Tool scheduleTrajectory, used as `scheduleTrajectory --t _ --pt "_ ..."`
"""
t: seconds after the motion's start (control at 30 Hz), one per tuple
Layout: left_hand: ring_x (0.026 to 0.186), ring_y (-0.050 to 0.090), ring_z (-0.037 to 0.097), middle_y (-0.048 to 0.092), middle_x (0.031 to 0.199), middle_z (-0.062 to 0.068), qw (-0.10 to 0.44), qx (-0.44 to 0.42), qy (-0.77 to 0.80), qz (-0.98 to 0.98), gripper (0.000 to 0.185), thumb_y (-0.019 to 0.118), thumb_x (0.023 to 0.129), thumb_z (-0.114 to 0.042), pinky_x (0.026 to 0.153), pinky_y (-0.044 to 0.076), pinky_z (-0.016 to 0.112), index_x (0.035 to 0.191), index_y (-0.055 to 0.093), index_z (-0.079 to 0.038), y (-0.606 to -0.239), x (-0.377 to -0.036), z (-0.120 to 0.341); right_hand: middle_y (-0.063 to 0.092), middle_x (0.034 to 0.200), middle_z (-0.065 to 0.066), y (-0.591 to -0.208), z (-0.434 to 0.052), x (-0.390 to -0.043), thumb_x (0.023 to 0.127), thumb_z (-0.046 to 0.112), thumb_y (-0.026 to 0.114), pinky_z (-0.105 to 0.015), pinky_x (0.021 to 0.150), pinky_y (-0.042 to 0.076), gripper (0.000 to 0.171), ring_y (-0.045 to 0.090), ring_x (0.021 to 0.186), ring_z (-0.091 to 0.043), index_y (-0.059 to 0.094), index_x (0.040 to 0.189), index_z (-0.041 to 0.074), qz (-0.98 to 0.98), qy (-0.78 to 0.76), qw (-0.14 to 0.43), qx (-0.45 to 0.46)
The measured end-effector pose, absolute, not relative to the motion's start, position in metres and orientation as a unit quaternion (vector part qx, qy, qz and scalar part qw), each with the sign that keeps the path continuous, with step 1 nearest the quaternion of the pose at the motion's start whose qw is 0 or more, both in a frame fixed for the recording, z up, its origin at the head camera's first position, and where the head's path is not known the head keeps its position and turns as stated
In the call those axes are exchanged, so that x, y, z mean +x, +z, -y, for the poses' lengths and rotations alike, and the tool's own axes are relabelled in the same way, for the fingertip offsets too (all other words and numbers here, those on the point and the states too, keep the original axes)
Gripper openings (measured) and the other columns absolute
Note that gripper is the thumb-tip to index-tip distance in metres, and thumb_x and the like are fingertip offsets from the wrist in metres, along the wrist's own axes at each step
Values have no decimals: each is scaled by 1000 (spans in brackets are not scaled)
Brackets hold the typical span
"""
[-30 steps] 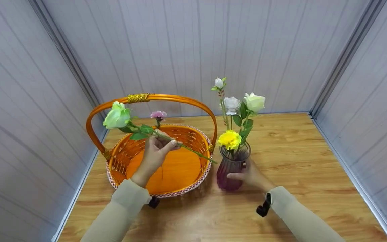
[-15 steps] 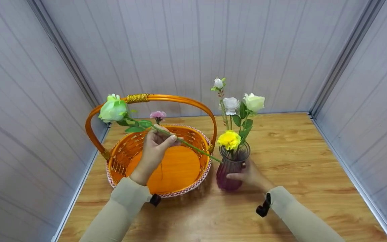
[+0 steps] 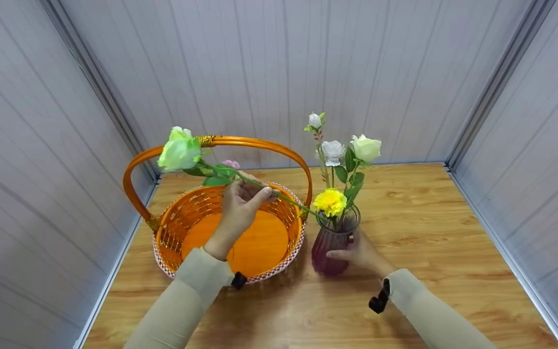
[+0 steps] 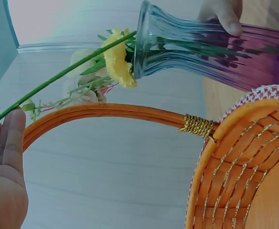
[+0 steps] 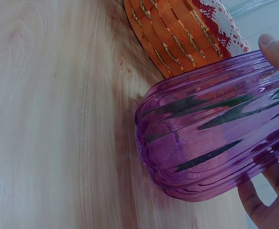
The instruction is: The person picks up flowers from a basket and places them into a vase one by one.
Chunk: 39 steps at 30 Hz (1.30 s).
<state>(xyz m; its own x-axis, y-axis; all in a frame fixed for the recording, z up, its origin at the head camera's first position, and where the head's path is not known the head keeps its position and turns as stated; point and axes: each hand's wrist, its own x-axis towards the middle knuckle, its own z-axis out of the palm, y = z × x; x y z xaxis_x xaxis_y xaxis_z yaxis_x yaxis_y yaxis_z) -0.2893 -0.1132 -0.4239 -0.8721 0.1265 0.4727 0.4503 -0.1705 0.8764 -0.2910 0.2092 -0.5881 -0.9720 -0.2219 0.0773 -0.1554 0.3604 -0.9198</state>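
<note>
- My left hand (image 3: pixel 242 203) pinches the stem of the green rose (image 3: pixel 180 153) between thumb and fingertips, over the orange basket (image 3: pixel 288 213); the left wrist view shows my fingers (image 4: pixel 8 143) lying together along the stem.
- The stem's long axis slants from the bloom, high on the left by the basket handle (image 3: pixel 240 141), down and right to its cut tip, which sits at the rim of the purple vase (image 3: pixel 330 249).
- From my fingers, the vase mouth lies to the right and a little lower, along the line of the stem.
- The left wrist view shows the stem end (image 4: pixel 122 39) touching the glass lip beside the yellow flower (image 4: pixel 116 59); I cannot tell whether it is inside.
- My right hand (image 3: pixel 364 253) curls round the vase body, thumb in front, holding it upright on the wooden table (image 3: pixel 429 218).
- My left hand carries the rose; my right is nearer the vase.
</note>
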Motion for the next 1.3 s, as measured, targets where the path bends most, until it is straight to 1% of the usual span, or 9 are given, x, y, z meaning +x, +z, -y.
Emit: scheduleTrajectory --t 0.2,0.27,0.37,0.43,0.53,0.6,0.8,1.07,1.3 --pt "85 79 22 78 100 26 103 -250 -692 669 13 68 103 4 85 67 36 111 62 13 -428 -295 99 58 150 -29 -590 -210 -292 82 15 97 -58 113 54 99 62 134 -46 36 159 1 -821 -561 39 -103" --pt "85 79 24 78 100 28 106 -259 -676 681 13 69 103 3 85 67 38 111 63 12 -429 -296 94 57 150 -29 -591 -210 -292 82 17 97 -58 114 54 99 62 134 -46 36 159 2 -821 -561 43 -98" --pt "87 79 38 78 99 29 109 -280 -661 688 14 70 103 2 85 68 39 109 64 14 -430 -297 87 58 150 -29 -592 -210 -292 83 19 97 -59 115 53 99 62 134 -45 36 158 2 -821 -560 43 -100" --pt "87 78 42 77 98 29 112 -295 -653 688 14 70 103 2 84 68 39 109 64 14 -432 -299 82 59 149 -29 -591 -210 -292 83 19 97 -58 114 53 98 63 134 -45 37 158 2 -818 -564 45 -103" --pt "86 78 36 74 97 30 114 -318 -649 681 13 69 103 4 82 68 37 109 61 13 -432 -301 73 58 149 -29 -590 -210 -292 83 17 97 -59 114 53 97 62 134 -45 37 158 1 -812 -570 43 -117" --pt "86 78 35 72 97 30 117 -333 -647 676 12 68 103 6 82 68 41 110 60 12 -433 -302 67 58 150 -29 -589 -211 -292 83 16 97 -59 114 53 97 61 134 -45 37 158 0 -809 -573 39 -125" --pt "87 76 47 74 97 29 116 -340 -629 689 7 65 105 4 81 67 50 107 63 11 -437 -301 50 56 154 -25 -589 -211 -292 83 16 96 -59 117 51 99 59 138 -43 36 161 6 -803 -581 45 -126" --pt "87 77 41 76 96 24 94 -343 -605 712 11 64 108 -3 83 67 33 106 68 7 -439 -299 28 55 155 -26 -584 -210 -290 84 19 96 -60 117 50 102 59 138 -44 33 162 4 -806 -577 46 -123" --pt "83 77 23 79 96 17 110 -346 -558 746 12 69 106 -8 78 65 26 106 74 4 -433 -299 10 56 153 -25 -586 -210 -291 84 18 96 -55 114 52 98 61 137 -40 35 160 5 -805 -579 40 -124"
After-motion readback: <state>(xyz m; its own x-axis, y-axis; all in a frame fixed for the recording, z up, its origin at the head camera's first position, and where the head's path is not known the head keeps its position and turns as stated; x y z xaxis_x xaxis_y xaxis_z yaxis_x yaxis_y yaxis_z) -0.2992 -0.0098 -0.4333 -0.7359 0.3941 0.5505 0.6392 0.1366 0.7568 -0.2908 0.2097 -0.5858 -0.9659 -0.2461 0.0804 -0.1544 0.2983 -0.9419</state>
